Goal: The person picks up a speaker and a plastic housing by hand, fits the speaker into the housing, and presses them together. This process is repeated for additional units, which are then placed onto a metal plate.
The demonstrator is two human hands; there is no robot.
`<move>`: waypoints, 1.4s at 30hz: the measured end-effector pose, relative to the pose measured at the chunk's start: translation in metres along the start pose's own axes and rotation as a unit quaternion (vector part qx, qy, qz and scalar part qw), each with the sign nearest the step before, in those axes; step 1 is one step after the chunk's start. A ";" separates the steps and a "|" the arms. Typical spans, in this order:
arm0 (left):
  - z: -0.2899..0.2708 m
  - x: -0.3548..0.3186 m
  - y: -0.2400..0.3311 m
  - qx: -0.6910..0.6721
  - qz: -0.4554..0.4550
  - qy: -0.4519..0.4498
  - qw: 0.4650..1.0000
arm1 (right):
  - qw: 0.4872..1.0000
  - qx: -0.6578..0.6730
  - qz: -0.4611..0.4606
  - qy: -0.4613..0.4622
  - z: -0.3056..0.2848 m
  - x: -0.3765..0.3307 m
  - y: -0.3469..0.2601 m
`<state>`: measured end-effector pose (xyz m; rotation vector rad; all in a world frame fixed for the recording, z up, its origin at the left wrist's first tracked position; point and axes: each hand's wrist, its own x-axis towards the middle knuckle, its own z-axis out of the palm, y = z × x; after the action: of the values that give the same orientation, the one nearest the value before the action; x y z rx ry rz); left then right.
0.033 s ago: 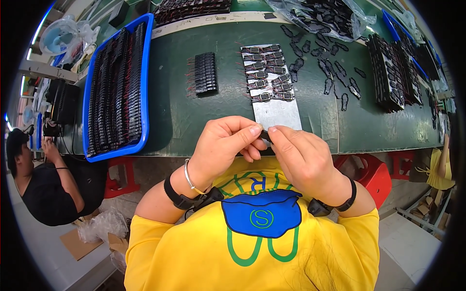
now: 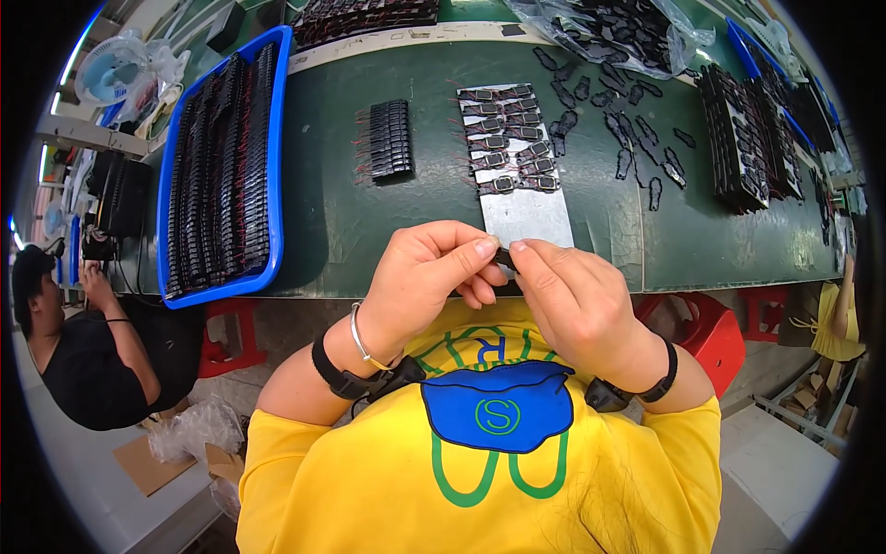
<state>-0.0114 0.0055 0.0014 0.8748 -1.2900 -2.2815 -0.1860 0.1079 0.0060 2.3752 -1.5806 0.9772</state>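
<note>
Between my left hand [image 2: 426,273] and my right hand [image 2: 574,288], a small black plastic part [image 2: 504,258] is pinched at the near edge of the table. Both thumbs and forefingers close on it and cover most of it. Just beyond my fingers lies a light grey plate [image 2: 528,222]. Two columns of small black speaker-like modules [image 2: 503,184], with rectangular centres and thin red wires, sit on the plate's far part. Left of it is a tight row of similar black modules [image 2: 391,140], their red wires pointing left.
A blue tray [image 2: 280,185] packed with black modules stands at the left. Loose black pieces [image 2: 637,138] are scattered at the far right, near a clear bag [image 2: 685,39]. Stacked loaded plates [image 2: 729,148] stand farther right. A co-worker [image 2: 92,360] sits at the left; red stools [image 2: 706,337] are below the table.
</note>
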 end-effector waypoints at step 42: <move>0.002 -0.014 -0.009 0.286 0.268 0.007 0.920 | 0.951 0.288 0.108 0.033 0.004 -0.003 0.008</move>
<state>-0.0024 0.0194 -0.0011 0.5891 -1.9482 -1.4893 -0.1914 0.1049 -0.0011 2.4961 -1.7394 1.7552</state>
